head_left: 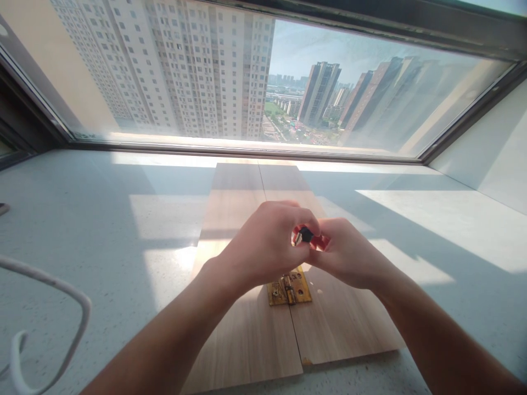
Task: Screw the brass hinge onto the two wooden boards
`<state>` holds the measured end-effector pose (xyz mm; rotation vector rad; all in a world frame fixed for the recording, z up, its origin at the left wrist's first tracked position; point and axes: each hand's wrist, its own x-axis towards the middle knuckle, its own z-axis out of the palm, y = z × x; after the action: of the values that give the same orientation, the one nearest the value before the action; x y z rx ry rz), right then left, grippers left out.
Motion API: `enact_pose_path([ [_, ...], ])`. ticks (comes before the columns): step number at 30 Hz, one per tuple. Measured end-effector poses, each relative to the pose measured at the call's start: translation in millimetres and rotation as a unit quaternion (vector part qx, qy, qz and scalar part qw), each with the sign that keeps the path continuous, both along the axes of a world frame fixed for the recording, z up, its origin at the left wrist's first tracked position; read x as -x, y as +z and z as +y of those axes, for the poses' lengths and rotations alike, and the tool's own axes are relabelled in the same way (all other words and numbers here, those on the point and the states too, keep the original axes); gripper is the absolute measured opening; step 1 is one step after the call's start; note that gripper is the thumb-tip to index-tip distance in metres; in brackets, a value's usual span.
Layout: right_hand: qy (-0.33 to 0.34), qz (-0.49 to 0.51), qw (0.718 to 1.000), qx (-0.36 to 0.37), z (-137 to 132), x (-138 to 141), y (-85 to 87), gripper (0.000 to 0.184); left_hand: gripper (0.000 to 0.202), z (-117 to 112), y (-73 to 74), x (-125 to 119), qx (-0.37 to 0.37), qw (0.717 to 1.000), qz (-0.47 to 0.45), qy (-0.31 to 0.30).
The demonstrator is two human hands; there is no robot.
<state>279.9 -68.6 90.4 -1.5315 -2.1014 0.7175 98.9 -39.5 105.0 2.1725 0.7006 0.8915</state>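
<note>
The small black object [305,235] hangs above the boards, grasped between the bent fingers of the left hand [269,236] and the right hand [349,252]; the exact contact is partly hidden. Beneath, a brass-coloured hinge [289,291] straddles the seam of two wooden boards [255,340] on the pale worktop [90,230]. Beyond stands a window frame [411,27], with high-rise buildings [206,71] outside.

Pale speckled worktop [102,219], banded with sunlight and shadow. In the middle, two light wooden boards [242,345] laid flat side by side, lengthwise from near to far, thin seam between. Near left, bent white cable [86,310]; farther, at the left edge, cut-off dark object [4,208].
</note>
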Motion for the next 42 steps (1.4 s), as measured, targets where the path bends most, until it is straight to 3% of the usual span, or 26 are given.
enact_pose_path([
  [4,0.031,-0.017,0.999,-0.034,-2,-1,-0.3,0.01,0.017,-4,2.9,-1,-0.017,1.0,-0.008,0.007],
  [8,0.032,0.022,0.999,-0.036,-1,1,-2.2,0.005,0.024,-4,3.8,1,-0.003,1.0,-0.014,-0.008],
  [13,-0.017,0.024,1.0,-0.003,0,2,-4.6,0.019,0.025,-1,4.4,5,0.005,1.0,-0.002,-0.019],
  [18,0.009,0.07,0.996,0.06,-2,2,0.3,0.021,0.026,2,6.2,7,-0.036,0.998,0.031,-0.051],
  [23,-0.02,0.005,1.0,0.002,-2,3,1.4,0.024,0.025,5,6.5,10,-0.069,0.994,0.016,-0.078],
  [27,-0.028,-0.04,0.998,-0.04,-1,2,0.1,0.026,0.02,6,-3.5,14,-0.052,0.993,-0.049,-0.094],
  [30,-0.042,-0.078,0.993,-0.073,-2,5,2.2,0.032,0.019,5,-15.5,20,-0.079,0.992,-0.075,-0.057],
  [35,-0.051,-0.184,0.97,-0.149,-5,10,10.5,0.03,0.013,5,-33.3,46,-0.11,0.988,-0.086,0.062],
  [37,-0.025,-0.251,0.951,-0.181,-6,8,13.8,0.041,0.012,6,-42.6,62,-0.108,0.987,-0.061,0.098],
  [42,0.096,-0.434,0.881,-0.162,-8,2,31.7,0.019,0.012,3,-77.4,105,-0.102,0.977,0.003,0.186],
])
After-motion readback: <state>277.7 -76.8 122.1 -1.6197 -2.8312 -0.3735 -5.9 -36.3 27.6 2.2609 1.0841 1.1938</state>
